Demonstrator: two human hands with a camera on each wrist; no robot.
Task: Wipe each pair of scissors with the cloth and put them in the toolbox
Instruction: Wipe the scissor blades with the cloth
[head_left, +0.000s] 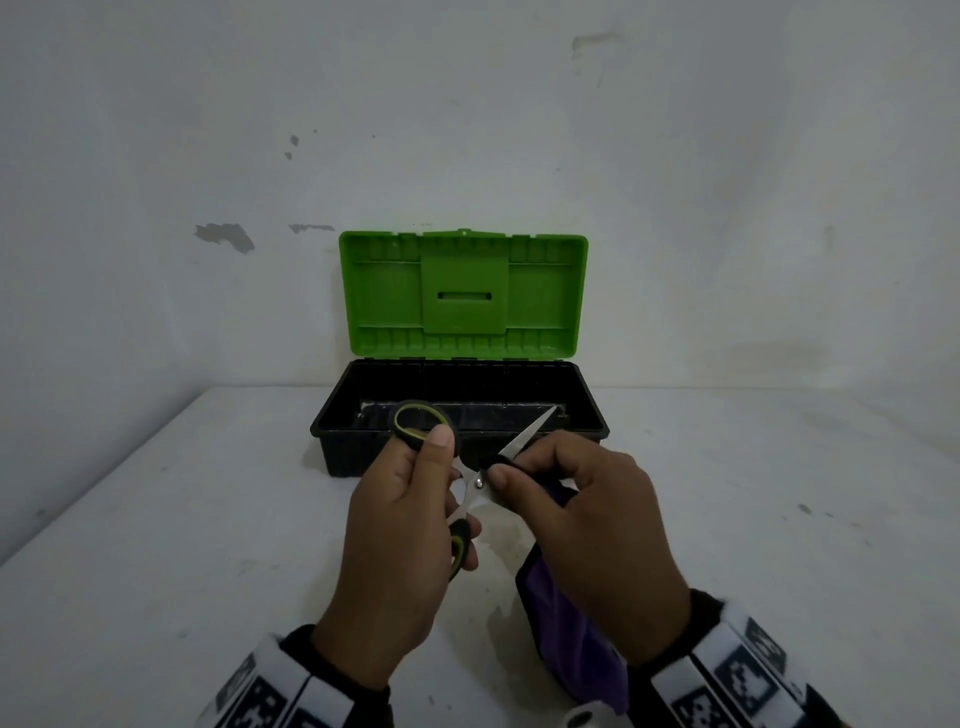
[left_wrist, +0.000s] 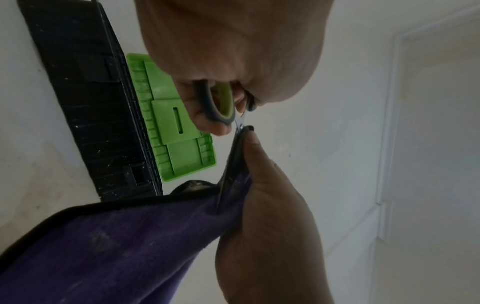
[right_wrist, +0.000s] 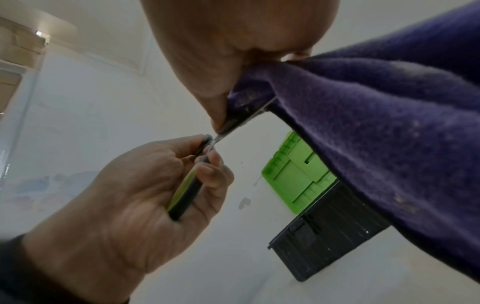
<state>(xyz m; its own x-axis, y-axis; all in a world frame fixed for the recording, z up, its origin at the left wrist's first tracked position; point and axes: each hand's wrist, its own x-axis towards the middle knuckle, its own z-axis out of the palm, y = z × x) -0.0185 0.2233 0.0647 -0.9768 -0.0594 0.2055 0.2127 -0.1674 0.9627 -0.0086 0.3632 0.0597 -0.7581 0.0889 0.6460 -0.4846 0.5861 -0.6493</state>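
Nearest, a purple cloth (head_left: 566, 639), soft fleecy weave w/ black stitched hem, hangs from the right hand (head_left: 602, 525) down to the white table (head_left: 156, 545). Right thumb and fingers pinch a fold of it round the lower part of a blade. Left hand (head_left: 395, 525) grips the scissors (head_left: 470, 486) by the handles: smooth black plastic loops w/ yellow-green lining, thumb pressed on the upper loop, fingers curled round the lower one. Steel blades shiny, one tip sticking up bare over the box. Both hands held above the table, bare scuffed surface either side. Just beyond, the toolbox (head_left: 460, 441): black ribbed rectangular tub, green ribbed lid upright near a stained white wall (head_left: 467, 130); front rim directly behind the hands.
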